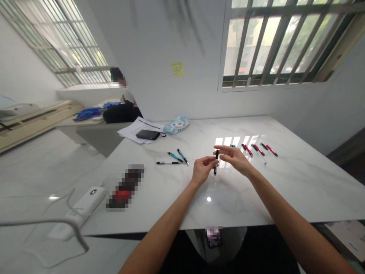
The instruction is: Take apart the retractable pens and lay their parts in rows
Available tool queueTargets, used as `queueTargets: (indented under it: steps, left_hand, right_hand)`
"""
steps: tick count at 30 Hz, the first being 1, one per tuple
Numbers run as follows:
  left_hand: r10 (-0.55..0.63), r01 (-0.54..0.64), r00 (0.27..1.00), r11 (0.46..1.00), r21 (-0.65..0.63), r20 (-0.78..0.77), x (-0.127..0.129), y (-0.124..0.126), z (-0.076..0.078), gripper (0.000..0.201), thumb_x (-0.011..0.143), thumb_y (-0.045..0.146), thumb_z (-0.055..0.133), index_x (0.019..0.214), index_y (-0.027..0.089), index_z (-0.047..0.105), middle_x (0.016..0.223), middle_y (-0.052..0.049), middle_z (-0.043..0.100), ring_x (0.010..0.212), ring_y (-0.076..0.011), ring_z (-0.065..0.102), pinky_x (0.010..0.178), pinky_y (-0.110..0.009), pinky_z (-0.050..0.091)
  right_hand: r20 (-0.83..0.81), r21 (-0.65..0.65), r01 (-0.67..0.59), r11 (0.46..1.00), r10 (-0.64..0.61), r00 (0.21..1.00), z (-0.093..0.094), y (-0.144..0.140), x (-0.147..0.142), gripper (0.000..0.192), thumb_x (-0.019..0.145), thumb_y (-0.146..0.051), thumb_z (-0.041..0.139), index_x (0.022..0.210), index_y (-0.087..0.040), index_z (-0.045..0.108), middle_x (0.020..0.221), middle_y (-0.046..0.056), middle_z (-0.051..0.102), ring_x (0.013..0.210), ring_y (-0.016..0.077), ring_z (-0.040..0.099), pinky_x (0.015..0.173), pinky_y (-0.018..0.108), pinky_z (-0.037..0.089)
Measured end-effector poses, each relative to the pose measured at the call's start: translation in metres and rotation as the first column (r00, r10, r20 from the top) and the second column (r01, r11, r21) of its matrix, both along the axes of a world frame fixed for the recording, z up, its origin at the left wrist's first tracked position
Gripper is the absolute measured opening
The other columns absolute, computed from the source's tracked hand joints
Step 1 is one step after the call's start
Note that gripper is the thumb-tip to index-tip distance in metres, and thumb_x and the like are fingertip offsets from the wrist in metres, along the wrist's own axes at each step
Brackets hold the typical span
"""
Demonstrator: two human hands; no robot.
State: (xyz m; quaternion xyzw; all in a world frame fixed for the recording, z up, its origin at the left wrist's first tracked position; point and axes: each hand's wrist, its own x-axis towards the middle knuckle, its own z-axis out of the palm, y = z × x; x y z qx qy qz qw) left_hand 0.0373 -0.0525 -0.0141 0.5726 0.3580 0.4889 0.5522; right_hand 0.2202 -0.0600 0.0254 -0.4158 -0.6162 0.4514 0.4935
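Observation:
Pinched in my left hand (203,169) is a black and white pen (215,170), held nearly upright above the table with its tip down. My right hand (234,158) is at the pen's top end, its fingers stretched and apart around it; whether they touch it I cannot tell. To the left lie a white and black pen (168,163) and two blue and black pens (175,157). Red and black pens (258,149) lie in small groups to the right. Behind my right hand a turquoise pen (234,146) is mostly hidden.
On the white marble-look table (159,205) are papers (129,131), a black pouch (147,134), a blue-white soft pack (176,125) and a blurred dark item (125,188). A power strip (78,213) with cables is at the left edge. A person (125,97) sits beyond.

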Motion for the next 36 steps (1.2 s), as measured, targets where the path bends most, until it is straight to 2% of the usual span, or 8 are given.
queueTargets:
  steps: [3,7,10,14,17,21,31,36]
  left_hand:
    - [0.023,-0.023,1.0,1.0,0.015,-0.009,-0.001,0.0018,-0.0018,0.042,0.075,0.051,0.088,0.094,0.015,0.082,0.084,-0.008,0.08,0.075,-0.0199,0.074,0.075,-0.034,0.062]
    - [0.042,-0.041,0.999,0.999,0.027,-0.032,-0.001,0.0038,-0.0026,0.042,0.075,0.051,0.088,0.095,0.014,0.082,0.085,-0.008,0.08,0.075,-0.0202,0.075,0.075,-0.033,0.062]
    - [0.036,-0.033,0.998,0.998,0.05,-0.046,-0.0005,0.0051,-0.0023,0.04,0.078,0.049,0.087,0.097,0.014,0.083,0.085,-0.008,0.08,0.076,-0.0203,0.075,0.076,-0.033,0.061]
    - [0.048,-0.044,0.997,0.997,0.059,-0.056,-0.0001,0.0056,-0.0018,0.042,0.075,0.048,0.089,0.097,0.014,0.082,0.084,-0.009,0.08,0.075,-0.0216,0.076,0.072,-0.032,0.06]
    - [0.046,-0.041,0.997,0.996,0.075,-0.065,-0.0001,0.0045,-0.001,0.04,0.078,0.049,0.087,0.097,0.014,0.082,0.084,-0.009,0.08,0.076,-0.0221,0.076,0.073,-0.032,0.06]
    - [0.043,-0.036,0.996,0.995,0.091,-0.073,0.0007,0.0027,0.0002,0.039,0.078,0.049,0.086,0.096,0.015,0.082,0.085,-0.009,0.08,0.075,-0.0215,0.076,0.07,-0.031,0.059]
    - [0.031,-0.024,0.997,0.995,0.1,-0.067,0.0026,0.0006,0.0028,0.042,0.078,0.052,0.086,0.096,0.015,0.079,0.086,-0.008,0.079,0.075,-0.0212,0.076,0.067,-0.029,0.059]
    - [0.041,-0.033,0.997,0.994,0.108,-0.07,0.0028,0.0011,0.0013,0.042,0.079,0.051,0.084,0.099,0.015,0.079,0.085,-0.007,0.079,0.075,-0.0206,0.076,0.066,-0.029,0.058]
  right_hand:
    - [0.08,0.043,0.08,0.996,-0.083,0.993,-0.0013,0.003,0.0,0.051,0.078,-0.041,0.083,0.124,-0.024,0.074,0.109,0.008,0.077,0.105,0.0246,0.072,0.097,0.044,0.056]
    - [0.058,0.033,-0.001,0.999,-0.001,0.998,-0.0023,0.0044,0.001,0.048,0.084,-0.039,0.077,0.129,-0.025,0.07,0.107,0.007,0.078,0.105,0.0228,0.073,0.1,0.044,0.055]
    - [0.112,0.059,0.07,0.996,-0.076,0.991,-0.0006,0.003,0.003,0.047,0.08,-0.039,0.08,0.125,-0.025,0.072,0.107,0.006,0.078,0.106,0.023,0.072,0.1,0.045,0.054]
    - [0.104,0.072,0.022,0.997,-0.029,0.994,0.0025,0.0,0.0048,0.045,0.084,-0.037,0.075,0.127,-0.024,0.07,0.108,0.007,0.078,0.105,0.0225,0.073,0.099,0.044,0.054]
    - [0.129,0.088,0.066,0.994,-0.077,0.989,0.0037,-0.0018,0.0052,0.043,0.082,-0.037,0.077,0.122,-0.024,0.072,0.107,0.006,0.078,0.104,0.0226,0.073,0.099,0.045,0.055]
    - [0.087,0.07,-0.014,0.997,0.008,0.996,0.0045,-0.003,0.0055,0.047,0.084,-0.038,0.075,0.129,-0.025,0.07,0.113,0.008,0.078,0.109,0.0236,0.072,0.1,0.045,0.055]
    - [0.136,0.118,0.103,0.988,-0.119,0.984,0.0007,-0.0041,0.0076,0.044,0.082,-0.042,0.08,0.122,-0.025,0.073,0.108,0.006,0.077,0.107,0.0233,0.072,0.102,0.046,0.055]
    - [0.118,0.105,0.102,0.989,-0.114,0.986,-0.0026,-0.0031,0.0082,0.044,0.082,-0.043,0.08,0.122,-0.026,0.072,0.106,0.005,0.076,0.106,0.0228,0.072,0.1,0.044,0.056]
